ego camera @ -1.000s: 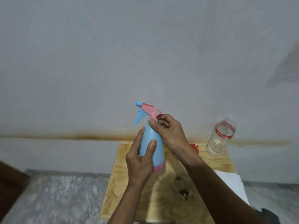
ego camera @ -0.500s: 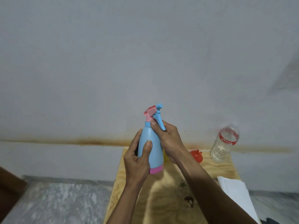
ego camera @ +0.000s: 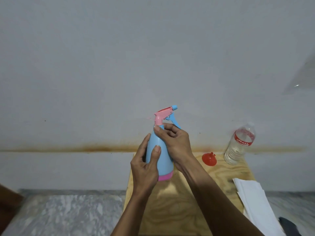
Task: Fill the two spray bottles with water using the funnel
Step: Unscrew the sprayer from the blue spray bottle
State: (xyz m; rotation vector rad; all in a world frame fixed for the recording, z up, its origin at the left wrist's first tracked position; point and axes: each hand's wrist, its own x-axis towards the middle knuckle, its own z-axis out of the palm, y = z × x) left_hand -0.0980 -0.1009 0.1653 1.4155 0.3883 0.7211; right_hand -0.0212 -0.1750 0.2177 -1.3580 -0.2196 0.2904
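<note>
Fingers (ego camera: 171,133) of the right hand (ego camera: 177,143) pinched the neck of the blue spray bottle (ego camera: 160,155), likely to twist its pink top (ego camera: 161,116) off. Left hand (ego camera: 144,167) gripped the bottle's body to steady it above the wooden board (ego camera: 221,181). Right of the bottle sat the red funnel (ego camera: 209,159) and water bottle (ego camera: 240,145). A second earlier, the nozzle pointed left; now it pointed right.

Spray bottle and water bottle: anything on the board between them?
Head view: the red funnel lies on the wooden board between the spray bottle and the water bottle.
</note>
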